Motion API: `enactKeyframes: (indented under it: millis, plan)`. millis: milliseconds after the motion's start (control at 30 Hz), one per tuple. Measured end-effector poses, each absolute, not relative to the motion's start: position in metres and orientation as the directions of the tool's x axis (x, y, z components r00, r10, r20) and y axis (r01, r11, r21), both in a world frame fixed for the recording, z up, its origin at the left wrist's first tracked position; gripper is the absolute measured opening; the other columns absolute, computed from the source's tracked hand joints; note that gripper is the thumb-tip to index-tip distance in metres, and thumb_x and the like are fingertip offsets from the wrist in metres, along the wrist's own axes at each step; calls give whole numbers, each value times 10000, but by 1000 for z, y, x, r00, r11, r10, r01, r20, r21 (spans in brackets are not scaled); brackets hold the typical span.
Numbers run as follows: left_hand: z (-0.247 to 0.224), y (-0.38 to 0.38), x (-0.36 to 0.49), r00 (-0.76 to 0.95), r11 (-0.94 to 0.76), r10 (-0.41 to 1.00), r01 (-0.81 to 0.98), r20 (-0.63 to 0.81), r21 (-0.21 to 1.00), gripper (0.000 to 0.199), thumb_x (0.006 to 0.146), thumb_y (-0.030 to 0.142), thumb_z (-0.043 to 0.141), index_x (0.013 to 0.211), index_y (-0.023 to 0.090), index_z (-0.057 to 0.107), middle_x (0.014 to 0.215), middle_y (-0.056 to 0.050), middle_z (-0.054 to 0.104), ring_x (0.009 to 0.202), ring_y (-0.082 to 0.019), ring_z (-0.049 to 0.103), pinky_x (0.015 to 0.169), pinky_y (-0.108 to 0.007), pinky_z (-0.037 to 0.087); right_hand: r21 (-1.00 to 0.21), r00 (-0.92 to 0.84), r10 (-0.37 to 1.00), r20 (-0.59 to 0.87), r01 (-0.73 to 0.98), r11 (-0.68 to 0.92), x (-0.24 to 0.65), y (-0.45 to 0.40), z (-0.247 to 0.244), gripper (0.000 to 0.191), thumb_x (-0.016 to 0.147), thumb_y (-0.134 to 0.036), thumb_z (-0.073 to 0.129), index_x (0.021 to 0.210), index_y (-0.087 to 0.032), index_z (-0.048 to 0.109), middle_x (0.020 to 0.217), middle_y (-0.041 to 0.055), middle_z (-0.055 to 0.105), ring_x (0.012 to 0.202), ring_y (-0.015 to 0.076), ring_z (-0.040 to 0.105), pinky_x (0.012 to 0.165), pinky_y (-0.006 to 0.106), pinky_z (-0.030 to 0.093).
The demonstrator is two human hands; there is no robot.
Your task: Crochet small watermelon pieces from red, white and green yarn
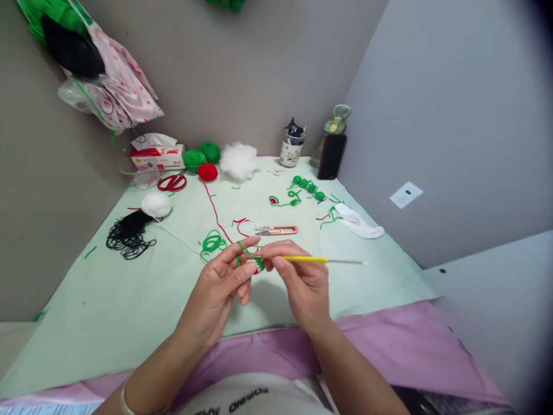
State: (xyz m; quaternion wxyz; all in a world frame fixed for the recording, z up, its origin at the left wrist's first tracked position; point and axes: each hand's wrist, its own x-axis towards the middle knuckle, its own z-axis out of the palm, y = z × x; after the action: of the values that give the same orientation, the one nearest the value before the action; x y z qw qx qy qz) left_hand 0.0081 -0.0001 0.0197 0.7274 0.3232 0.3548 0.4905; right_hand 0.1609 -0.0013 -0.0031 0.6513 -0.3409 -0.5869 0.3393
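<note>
Between thumb and fingers, my left hand [224,276] pinches a small crochet piece [258,264] in green, white and red. Green yarn loops over the raised left index finger. My right hand [305,285] grips a crochet hook [305,259] by its yellow handle, its bare metal end pointing right. The hook's working tip meets the piece, but the fingers partly hide it. Just beyond the hands lie a coil of green yarn [212,242] and orange thread snips [279,230]. A red strand runs from a red yarn ball [208,172] toward my left hand.
At the left are a white yarn ball [156,204], black yarn [129,233] and red scissors [171,183]. Along the back stand a tissue box [158,157], white stuffing [239,161], a pen cup [292,148] and a phone [332,157]. Green crocheted pieces [311,188] lie right of centre.
</note>
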Motion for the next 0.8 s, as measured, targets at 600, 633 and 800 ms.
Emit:
enactKeyframes:
  millis: [600, 633, 800]
  plan:
    - [4, -1, 5, 133, 97, 990, -352, -53, 931, 454, 855, 216, 823, 1293, 264, 713, 822, 55, 569, 532, -29, 490, 490, -146, 436, -252, -180, 410, 894, 556, 792, 158, -8, -10, 245, 985, -84, 561, 1194, -160, 664, 995, 139, 766, 916, 218, 734, 732, 322, 621]
    - [5, -1, 6, 162, 120, 985, -372, -63, 921, 498, 845, 205, 828, 1322, 258, 694, 821, 57, 570, 513, -26, 474, 466, -146, 421, -250, -177, 416, 892, 572, 781, 157, -8, -11, 245, 977, -77, 575, 1183, -164, 675, 1007, 141, 765, 907, 214, 731, 732, 319, 620]
    - [11, -1, 6, 210, 183, 972, -400, -105, 898, 506, 839, 202, 834, 1320, 235, 683, 874, 51, 588, 472, -4, 446, 423, -139, 406, -558, -6, 596, 803, 344, 755, 161, -11, -7, 273, 1000, -64, 529, 1157, -209, 699, 998, 95, 755, 940, 200, 725, 798, 341, 611]
